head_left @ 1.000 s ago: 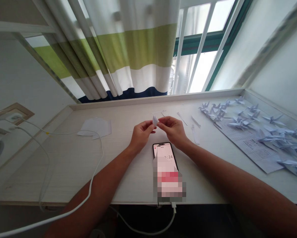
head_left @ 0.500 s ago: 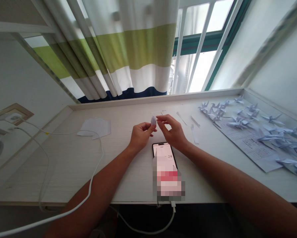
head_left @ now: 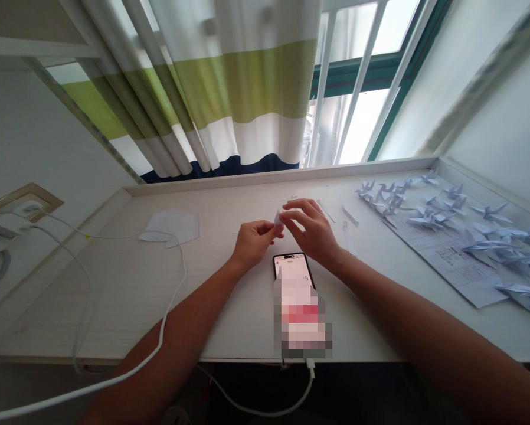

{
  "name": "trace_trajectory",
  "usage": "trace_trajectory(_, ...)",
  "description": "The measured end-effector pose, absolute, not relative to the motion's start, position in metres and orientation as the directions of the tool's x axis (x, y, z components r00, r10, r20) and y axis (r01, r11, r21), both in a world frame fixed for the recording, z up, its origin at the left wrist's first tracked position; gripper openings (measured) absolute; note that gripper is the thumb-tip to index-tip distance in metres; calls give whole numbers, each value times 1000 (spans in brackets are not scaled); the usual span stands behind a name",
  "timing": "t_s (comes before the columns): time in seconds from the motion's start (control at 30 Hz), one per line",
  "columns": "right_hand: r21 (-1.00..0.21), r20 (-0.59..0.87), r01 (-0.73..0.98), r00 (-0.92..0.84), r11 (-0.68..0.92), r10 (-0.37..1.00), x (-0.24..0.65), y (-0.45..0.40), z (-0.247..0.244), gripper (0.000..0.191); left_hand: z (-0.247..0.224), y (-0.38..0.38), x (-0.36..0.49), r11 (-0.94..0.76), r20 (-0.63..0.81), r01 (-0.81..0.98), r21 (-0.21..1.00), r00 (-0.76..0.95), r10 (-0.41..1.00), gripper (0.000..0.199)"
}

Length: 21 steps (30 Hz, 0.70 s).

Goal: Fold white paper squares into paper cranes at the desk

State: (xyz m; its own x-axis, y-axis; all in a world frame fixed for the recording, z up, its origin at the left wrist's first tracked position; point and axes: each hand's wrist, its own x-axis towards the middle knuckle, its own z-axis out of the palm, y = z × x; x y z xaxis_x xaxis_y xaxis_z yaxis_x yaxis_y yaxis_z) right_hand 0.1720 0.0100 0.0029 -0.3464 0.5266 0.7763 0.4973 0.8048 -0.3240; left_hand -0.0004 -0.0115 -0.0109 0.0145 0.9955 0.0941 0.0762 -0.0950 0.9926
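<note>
Between thumb and fingers, my left hand (head_left: pixel 252 242) pinches a small piece of folded white paper (head_left: pixel 278 216), its pointed end up. My right hand (head_left: pixel 311 230) has come against the paper's right side, thumb and index finger closed on it while the other fingers curve above. The fingers cover most of the paper's lower part. Just below the hands a phone (head_left: pixel 294 268) lies face up on the white desk (head_left: pixel 229 307), its lower part pixelated.
Several folded paper cranes (head_left: pixel 431 217) lie at the right on a printed sheet (head_left: pixel 451 260). Loose white paper sheets (head_left: pixel 172 227) sit at the left. Thin paper strips (head_left: pixel 350 216) lie beyond my right hand. A white cable (head_left: pixel 183 277) crosses my left forearm.
My right hand has moved slightly left and onto the folded paper, where a small gap was before. The paper now shows a single narrow point instead of several tips.
</note>
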Motion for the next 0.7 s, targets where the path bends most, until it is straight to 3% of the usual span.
trace_trajectory(0.3, -255, 726, 506, -463, 824, 509, 169, 1, 5, 12, -7, -9, -7, -77, 78, -49, 996, 17, 997, 41)
trace_trajectory(0.37, -285, 706, 455, -495, 843, 506, 168, 0, 6, 11, -8, -8, -9, -92, 92, -62, 994, 6, 996, 41)
trace_trajectory(0.47, -454, 669, 391, -444, 801, 596, 166, -1, 8, 12, -10, -7, -9, -113, 113, -35, 993, 2, 994, 40)
trace_trajectory(0.6, -771, 537, 285, -189, 569, 822, 163, -3, 13, 17, -11, -9, -5, -137, 137, 5, 991, 39, 990, 36)
trace_trajectory(0.7, -878, 430, 164, -144, 449, 892, 162, -2, 14, 27, -12, -11, -1, -169, 169, 8, 986, 49, 984, 34)
